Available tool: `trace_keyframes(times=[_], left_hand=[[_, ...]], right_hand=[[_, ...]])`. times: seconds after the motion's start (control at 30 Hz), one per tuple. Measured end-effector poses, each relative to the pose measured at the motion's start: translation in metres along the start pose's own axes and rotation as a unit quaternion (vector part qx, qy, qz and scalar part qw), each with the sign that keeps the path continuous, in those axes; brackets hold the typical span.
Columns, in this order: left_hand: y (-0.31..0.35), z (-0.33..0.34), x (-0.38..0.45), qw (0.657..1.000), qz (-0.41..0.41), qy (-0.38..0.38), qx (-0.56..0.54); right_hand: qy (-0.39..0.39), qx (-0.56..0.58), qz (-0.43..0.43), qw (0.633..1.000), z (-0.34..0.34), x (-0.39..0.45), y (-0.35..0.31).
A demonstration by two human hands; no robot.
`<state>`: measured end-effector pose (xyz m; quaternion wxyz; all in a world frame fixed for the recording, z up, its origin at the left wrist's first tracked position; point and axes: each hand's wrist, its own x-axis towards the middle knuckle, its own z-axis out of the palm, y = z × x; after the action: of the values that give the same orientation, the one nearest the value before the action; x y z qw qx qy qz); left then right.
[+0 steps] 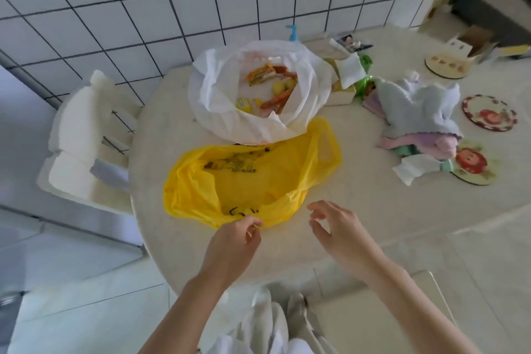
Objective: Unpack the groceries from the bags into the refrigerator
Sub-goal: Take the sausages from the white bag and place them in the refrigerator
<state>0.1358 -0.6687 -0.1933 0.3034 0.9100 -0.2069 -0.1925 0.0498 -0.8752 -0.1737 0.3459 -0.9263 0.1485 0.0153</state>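
Observation:
A yellow plastic bag (247,181) lies flat and crumpled on the round pale table (359,210), close to its front edge. My left hand (232,241) pinches the bag's near rim between thumb and fingertips. My right hand (336,227) hovers just right of the bag with fingers loosely spread, holding nothing. Behind the yellow bag stands an open white plastic bag (253,95) with packaged groceries inside: orange-red sticks, yellow pieces and a striped packet (273,86).
A white chair (86,135) stands left of the table by the tiled wall. On the table's right lie a heap of pastel cloths (419,112), round flower-printed coasters (488,113), a small box with tissues (344,80) and a blue pump bottle (293,33).

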Motion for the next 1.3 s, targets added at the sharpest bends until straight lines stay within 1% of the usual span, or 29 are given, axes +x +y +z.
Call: trace_keyframes(times=[0.13, 0.27, 0.4, 0.53, 0.67, 0.8, 0.9, 1.07, 1.23, 1.3], left_hand=[[-0.001, -0.006, 0.032, 1.0, -0.009, 0.018, -0.009], [0.0, -0.014, 0.075, 1.0, 0.007, 0.011, -0.006], [0.004, -0.027, 0.134, 0.999, 0.028, 0.017, -0.002], [0.009, -0.042, 0.2, 0.999, 0.041, 0.025, 0.011], [0.011, -0.055, 0.274, 0.997, 0.065, 0.035, 0.018], [0.012, -0.061, 0.333, 0.993, 0.099, 0.03, 0.054], [0.007, -0.064, 0.372, 0.99, 0.098, 0.031, 0.094], [-0.002, -0.058, 0.419, 0.985, 0.068, -0.021, 0.159], [-0.003, -0.031, 0.45, 0.983, 0.097, -0.004, 0.158], [-0.003, -0.019, 0.459, 0.98, 0.102, -0.013, 0.171]], right_hand=[[-0.013, -0.007, -0.016, 1.0, -0.013, 0.036, 0.01], [-0.02, -0.026, -0.026, 0.999, -0.021, 0.072, 0.016], [-0.029, -0.04, -0.017, 0.999, -0.028, 0.115, 0.019], [-0.049, -0.083, -0.026, 0.995, -0.035, 0.166, 0.02], [-0.071, -0.115, -0.041, 0.99, -0.04, 0.237, 0.022], [-0.063, -0.148, -0.055, 0.986, -0.046, 0.307, 0.019], [-0.058, -0.18, -0.063, 0.98, -0.044, 0.357, 0.019], [-0.035, -0.277, -0.091, 0.956, -0.025, 0.425, 0.036], [-0.034, -0.379, -0.093, 0.92, -0.015, 0.454, 0.051], [-0.056, -0.415, -0.082, 0.905, -0.02, 0.453, 0.056]])
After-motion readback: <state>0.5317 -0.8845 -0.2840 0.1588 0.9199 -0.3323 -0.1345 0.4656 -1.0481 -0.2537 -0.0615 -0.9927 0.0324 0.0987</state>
